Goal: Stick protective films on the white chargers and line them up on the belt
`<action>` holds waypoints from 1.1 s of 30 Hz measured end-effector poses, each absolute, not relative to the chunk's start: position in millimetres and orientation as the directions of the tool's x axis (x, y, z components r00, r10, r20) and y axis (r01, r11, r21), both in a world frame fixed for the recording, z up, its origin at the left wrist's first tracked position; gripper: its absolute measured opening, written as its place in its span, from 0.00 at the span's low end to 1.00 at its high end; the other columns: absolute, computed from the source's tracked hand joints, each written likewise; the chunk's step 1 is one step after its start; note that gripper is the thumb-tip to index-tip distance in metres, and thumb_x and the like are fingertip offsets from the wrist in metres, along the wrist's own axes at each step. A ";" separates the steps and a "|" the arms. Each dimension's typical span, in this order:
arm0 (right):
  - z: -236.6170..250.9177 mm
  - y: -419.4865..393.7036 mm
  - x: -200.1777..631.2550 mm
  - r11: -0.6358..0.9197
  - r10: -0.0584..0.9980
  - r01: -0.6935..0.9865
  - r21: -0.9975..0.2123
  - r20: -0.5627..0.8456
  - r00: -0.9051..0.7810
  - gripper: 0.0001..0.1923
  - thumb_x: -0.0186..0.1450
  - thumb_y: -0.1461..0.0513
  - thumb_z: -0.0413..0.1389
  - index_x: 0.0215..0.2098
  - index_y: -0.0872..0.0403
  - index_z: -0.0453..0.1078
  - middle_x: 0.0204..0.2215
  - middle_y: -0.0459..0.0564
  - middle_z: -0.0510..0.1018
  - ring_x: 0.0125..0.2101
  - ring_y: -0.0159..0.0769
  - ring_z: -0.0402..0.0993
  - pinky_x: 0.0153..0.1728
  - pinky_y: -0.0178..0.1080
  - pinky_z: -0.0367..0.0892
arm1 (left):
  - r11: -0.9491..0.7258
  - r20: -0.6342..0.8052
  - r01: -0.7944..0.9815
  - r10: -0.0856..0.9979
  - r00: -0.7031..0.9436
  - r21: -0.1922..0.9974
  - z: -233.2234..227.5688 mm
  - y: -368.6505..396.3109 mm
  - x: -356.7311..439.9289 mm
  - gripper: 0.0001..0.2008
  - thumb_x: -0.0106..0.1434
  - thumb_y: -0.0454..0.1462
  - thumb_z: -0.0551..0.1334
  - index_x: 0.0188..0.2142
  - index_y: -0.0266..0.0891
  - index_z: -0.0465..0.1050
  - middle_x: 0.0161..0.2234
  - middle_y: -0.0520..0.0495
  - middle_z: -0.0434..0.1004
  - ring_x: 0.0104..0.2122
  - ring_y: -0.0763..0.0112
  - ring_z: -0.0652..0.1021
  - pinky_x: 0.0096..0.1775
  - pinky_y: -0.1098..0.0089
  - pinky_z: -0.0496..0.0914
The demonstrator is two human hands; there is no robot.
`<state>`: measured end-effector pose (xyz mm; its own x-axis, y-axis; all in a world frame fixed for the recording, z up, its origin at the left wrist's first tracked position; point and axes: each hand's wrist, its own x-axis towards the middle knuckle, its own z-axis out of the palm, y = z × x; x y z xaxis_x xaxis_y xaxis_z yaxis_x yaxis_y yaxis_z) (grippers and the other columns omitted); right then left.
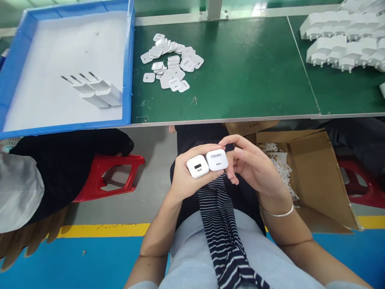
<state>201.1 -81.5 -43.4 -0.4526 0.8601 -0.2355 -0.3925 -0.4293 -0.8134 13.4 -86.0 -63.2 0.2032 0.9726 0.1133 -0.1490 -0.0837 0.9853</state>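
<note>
My left hand [189,170] is closed around two white chargers held side by side over my lap, their square end faces up. The left charger [197,166] shows a dark USB port and a smaller slot. On the right charger [217,159], a smooth white face carries grey "Fibaks" lettering and one small slot. My right hand [252,162] is at the right charger's edge, with its index fingertip by the top corner. Its fingers are bent and apart, not wrapped round anything visible. Small white face plates [171,64] lie in a loose pile on the green bench.
A blue tray [128,80] at left holds white plug chargers [96,90] with metal pins. Rows of white chargers [339,48] stand on the green bench [255,76] at right. Below are an open cardboard box [319,176] and a red stool [111,176]. Another person's sleeve [19,188] shows at left.
</note>
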 end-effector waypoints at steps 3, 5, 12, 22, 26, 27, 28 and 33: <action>-41.2 -82.1 200.6 -0.429 0.860 -0.392 -0.814 -0.236 -0.452 0.11 0.71 0.58 0.58 0.50 0.53 0.69 0.21 0.43 0.80 0.19 0.28 0.72 0.22 0.29 0.71 | -0.095 0.123 -0.148 0.972 0.198 0.984 -62.0 -86.5 12.6 0.23 0.52 0.31 0.77 0.48 0.42 0.82 0.47 0.44 0.86 0.47 0.62 0.84 0.50 0.66 0.78; -40.1 -83.4 200.6 -0.427 0.860 -0.378 -0.821 -0.240 -0.451 0.12 0.70 0.59 0.60 0.51 0.52 0.69 0.21 0.42 0.80 0.20 0.28 0.72 0.22 0.29 0.70 | -0.105 0.129 -0.130 0.974 0.188 0.986 -61.2 -88.0 12.6 0.22 0.53 0.32 0.77 0.48 0.42 0.82 0.47 0.44 0.86 0.47 0.61 0.84 0.51 0.64 0.79; -39.3 -90.7 196.3 -0.366 0.897 -0.213 -0.906 -0.283 -0.339 0.21 0.62 0.60 0.69 0.51 0.47 0.70 0.21 0.39 0.73 0.19 0.30 0.67 0.20 0.33 0.67 | -0.146 0.144 0.000 0.979 0.143 0.989 -54.8 -95.5 17.0 0.19 0.55 0.34 0.76 0.47 0.42 0.81 0.47 0.44 0.86 0.46 0.61 0.85 0.49 0.64 0.81; -45.9 -57.8 200.1 -0.225 0.873 0.004 -0.974 -0.204 -0.442 0.21 0.61 0.56 0.70 0.49 0.51 0.71 0.21 0.39 0.72 0.20 0.28 0.66 0.22 0.33 0.61 | -0.263 0.243 0.252 0.964 0.109 0.931 -69.1 -92.0 11.5 0.17 0.58 0.33 0.73 0.47 0.41 0.80 0.46 0.45 0.86 0.42 0.65 0.85 0.46 0.67 0.79; -33.9 3.0 183.7 0.191 0.960 0.228 -0.955 0.134 -0.246 0.11 0.63 0.59 0.67 0.42 0.53 0.76 0.25 0.42 0.75 0.26 0.31 0.69 0.30 0.37 0.65 | -0.188 0.185 0.257 0.982 0.034 0.948 -74.0 -92.3 1.7 0.18 0.57 0.32 0.73 0.48 0.40 0.81 0.47 0.43 0.85 0.45 0.63 0.85 0.50 0.64 0.79; -32.2 20.5 173.7 0.267 0.955 0.315 -0.911 0.205 -0.217 0.07 0.63 0.61 0.65 0.40 0.53 0.76 0.27 0.43 0.76 0.28 0.32 0.70 0.34 0.38 0.67 | -0.167 0.168 0.256 0.986 0.018 0.952 -75.3 -93.1 0.1 0.18 0.57 0.32 0.72 0.48 0.40 0.81 0.47 0.43 0.85 0.45 0.62 0.85 0.50 0.62 0.79; -31.2 37.4 162.0 0.304 0.949 0.405 -0.862 0.234 -0.213 0.05 0.64 0.62 0.64 0.39 0.54 0.76 0.28 0.45 0.77 0.30 0.33 0.71 0.36 0.39 0.67 | -0.151 0.154 0.256 0.988 0.008 0.955 -76.8 -94.3 -1.2 0.18 0.56 0.32 0.72 0.47 0.40 0.81 0.48 0.42 0.85 0.46 0.61 0.85 0.51 0.61 0.79; -33.5 92.8 101.7 0.193 0.981 0.755 -0.627 0.143 -0.132 0.12 0.63 0.58 0.66 0.41 0.58 0.76 0.41 0.57 0.80 0.40 0.46 0.76 0.43 0.47 0.69 | -0.120 0.123 0.281 0.992 0.007 0.952 -84.0 -102.1 -6.0 0.17 0.57 0.33 0.72 0.47 0.40 0.81 0.48 0.42 0.85 0.47 0.59 0.84 0.52 0.59 0.78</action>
